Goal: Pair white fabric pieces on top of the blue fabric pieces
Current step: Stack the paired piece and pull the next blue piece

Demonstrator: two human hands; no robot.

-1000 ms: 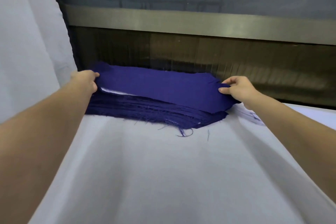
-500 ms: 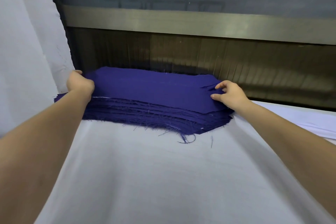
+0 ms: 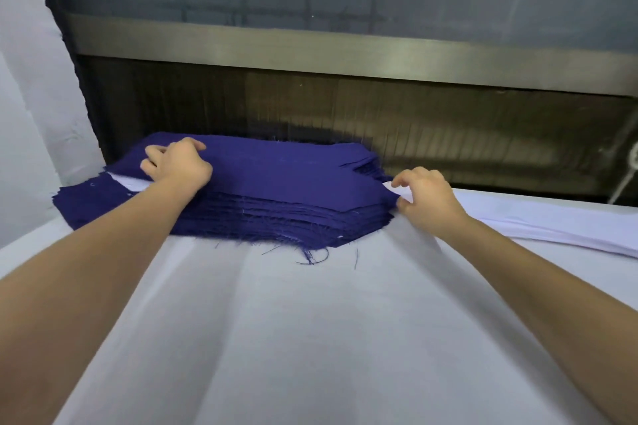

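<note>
The left hand [image 3: 176,166] has slid onto the top blue piece [image 3: 276,172], fingers bent, grip unclear; the right hand [image 3: 426,200] now pinches a white piece [image 3: 394,187] by its corner, likely aligning that pair.

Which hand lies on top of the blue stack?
The left hand; the right hand pinches a white corner at the edge of the blue stack.

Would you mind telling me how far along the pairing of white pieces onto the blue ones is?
Done: one white piece already lies sandwiched under the top blue piece. In hand: the left hand rests on that blue piece, while the right hand pinches what looks like the white piece's right corner. Left: the top blue piece is bare, and more white fabric lies to the right.
</note>
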